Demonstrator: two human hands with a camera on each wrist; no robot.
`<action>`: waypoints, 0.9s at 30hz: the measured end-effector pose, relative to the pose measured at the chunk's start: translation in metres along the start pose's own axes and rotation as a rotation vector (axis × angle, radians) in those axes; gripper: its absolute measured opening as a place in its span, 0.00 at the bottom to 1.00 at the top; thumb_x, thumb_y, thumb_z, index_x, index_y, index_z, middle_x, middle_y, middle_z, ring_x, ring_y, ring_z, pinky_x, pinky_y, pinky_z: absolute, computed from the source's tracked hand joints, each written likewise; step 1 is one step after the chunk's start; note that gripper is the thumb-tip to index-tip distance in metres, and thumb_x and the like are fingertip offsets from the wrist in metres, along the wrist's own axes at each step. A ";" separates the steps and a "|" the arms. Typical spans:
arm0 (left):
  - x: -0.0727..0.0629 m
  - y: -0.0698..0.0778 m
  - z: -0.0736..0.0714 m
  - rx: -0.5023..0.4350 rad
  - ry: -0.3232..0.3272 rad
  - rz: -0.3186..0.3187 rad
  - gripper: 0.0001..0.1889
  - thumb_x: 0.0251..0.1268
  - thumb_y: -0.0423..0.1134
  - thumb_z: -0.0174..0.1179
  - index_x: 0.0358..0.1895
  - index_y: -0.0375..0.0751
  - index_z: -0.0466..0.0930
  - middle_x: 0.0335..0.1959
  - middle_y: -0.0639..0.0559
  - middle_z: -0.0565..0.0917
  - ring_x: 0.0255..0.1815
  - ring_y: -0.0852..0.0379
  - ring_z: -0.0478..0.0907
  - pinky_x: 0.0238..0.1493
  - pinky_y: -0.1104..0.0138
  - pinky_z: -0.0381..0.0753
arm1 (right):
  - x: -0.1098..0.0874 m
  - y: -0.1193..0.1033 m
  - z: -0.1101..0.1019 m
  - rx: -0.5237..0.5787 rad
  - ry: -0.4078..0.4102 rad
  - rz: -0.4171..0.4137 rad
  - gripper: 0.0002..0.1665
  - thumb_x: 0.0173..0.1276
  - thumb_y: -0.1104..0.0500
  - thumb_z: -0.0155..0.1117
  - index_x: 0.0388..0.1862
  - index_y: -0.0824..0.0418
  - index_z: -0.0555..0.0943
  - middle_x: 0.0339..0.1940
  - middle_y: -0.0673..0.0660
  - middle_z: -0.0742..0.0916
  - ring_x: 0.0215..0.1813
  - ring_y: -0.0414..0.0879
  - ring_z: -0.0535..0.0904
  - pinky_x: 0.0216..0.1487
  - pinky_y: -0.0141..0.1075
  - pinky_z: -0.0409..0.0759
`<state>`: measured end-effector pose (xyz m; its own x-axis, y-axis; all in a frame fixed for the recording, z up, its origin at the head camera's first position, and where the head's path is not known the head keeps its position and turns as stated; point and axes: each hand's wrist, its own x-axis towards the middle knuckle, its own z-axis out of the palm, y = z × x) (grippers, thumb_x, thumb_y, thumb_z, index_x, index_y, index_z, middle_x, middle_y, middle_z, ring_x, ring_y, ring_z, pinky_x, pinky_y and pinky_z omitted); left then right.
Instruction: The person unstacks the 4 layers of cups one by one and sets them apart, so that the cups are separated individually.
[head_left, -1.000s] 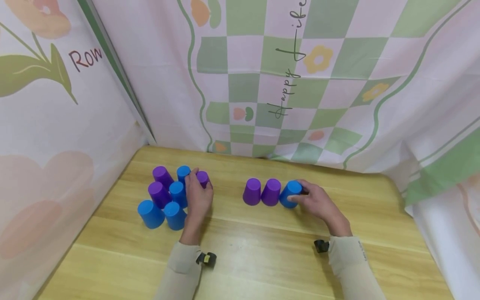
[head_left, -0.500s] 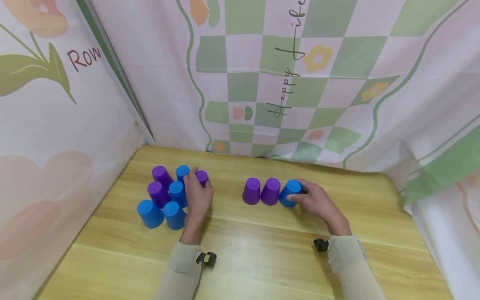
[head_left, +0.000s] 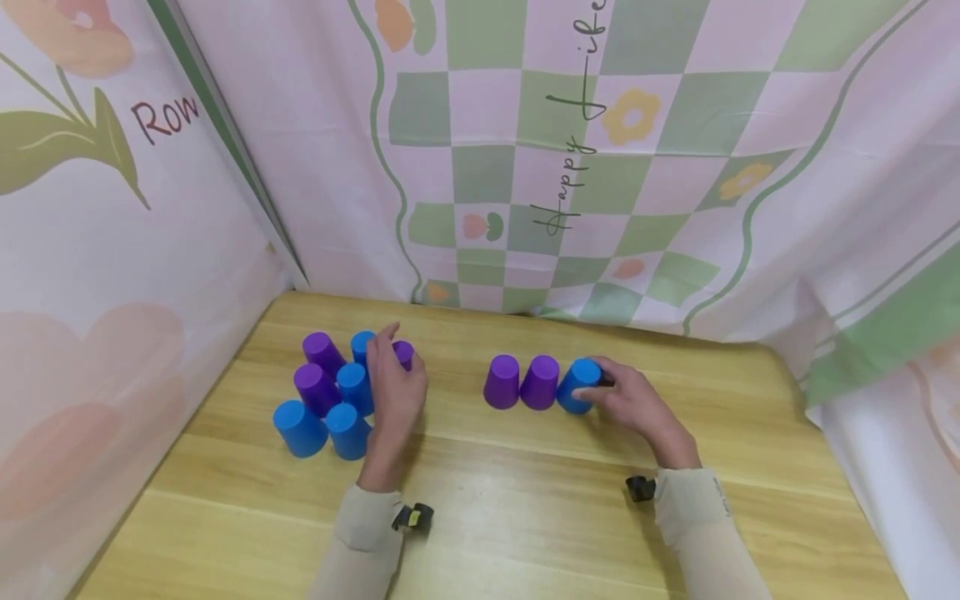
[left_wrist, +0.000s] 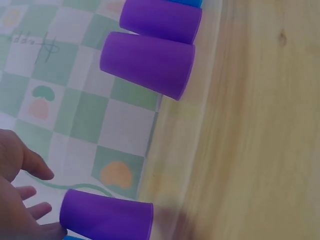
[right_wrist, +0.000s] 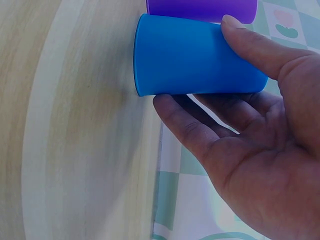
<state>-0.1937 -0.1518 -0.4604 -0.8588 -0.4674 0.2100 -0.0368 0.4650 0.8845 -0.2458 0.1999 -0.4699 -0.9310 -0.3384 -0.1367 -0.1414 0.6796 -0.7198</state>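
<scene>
On the right of the table my right hand (head_left: 647, 410) holds an upside-down blue cup (head_left: 574, 387) with the thumb on one side and the fingers on the other. Two purple cups stand left of it in a row: a middle one (head_left: 540, 385) and an end one (head_left: 502, 383). My left hand (head_left: 396, 390) is over the right edge of the left cup group, beside a purple cup (head_left: 404, 354). In the left wrist view its thumb is apart from that purple cup (left_wrist: 107, 215), and the fingers are spread near the cup's closed end. A blue cup (head_left: 362, 343) is partly hidden behind this hand.
Several more upside-down cups stand at left, among them a purple cup (head_left: 318, 390) and a blue cup (head_left: 301, 429). Behind the wooden table (head_left: 480, 517) hangs a checkered curtain (head_left: 551, 175). Another printed cloth (head_left: 112, 275) borders the left side.
My left hand's fingers have loosened and lifted slightly, with one finger now extended upward. The right hand keeps its hold on the blue cup, and the cups stay where they were.
</scene>
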 end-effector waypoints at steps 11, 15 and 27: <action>-0.006 0.010 0.005 -0.107 0.056 0.247 0.22 0.74 0.26 0.58 0.68 0.39 0.75 0.67 0.41 0.77 0.73 0.43 0.72 0.78 0.48 0.70 | 0.001 -0.002 -0.001 0.009 -0.002 -0.004 0.31 0.75 0.45 0.68 0.71 0.56 0.77 0.61 0.62 0.85 0.58 0.57 0.80 0.59 0.54 0.83; -0.008 0.006 0.014 -0.193 0.006 0.356 0.22 0.70 0.24 0.61 0.66 0.36 0.77 0.66 0.41 0.80 0.73 0.43 0.74 0.76 0.47 0.72 | 0.000 -0.004 -0.001 0.011 -0.002 0.002 0.32 0.75 0.45 0.69 0.72 0.57 0.76 0.63 0.64 0.85 0.59 0.58 0.80 0.61 0.56 0.83; -0.020 -0.005 0.043 -0.293 -0.385 0.382 0.36 0.63 0.26 0.67 0.76 0.39 0.68 0.72 0.43 0.76 0.75 0.43 0.71 0.77 0.48 0.71 | 0.001 -0.002 0.001 0.016 0.005 0.010 0.33 0.75 0.45 0.69 0.73 0.57 0.75 0.64 0.64 0.84 0.62 0.60 0.80 0.63 0.59 0.82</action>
<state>-0.1979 -0.1123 -0.4867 -0.9083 0.0222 0.4178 0.4053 0.2946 0.8654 -0.2458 0.1979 -0.4690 -0.9341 -0.3283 -0.1405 -0.1267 0.6725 -0.7292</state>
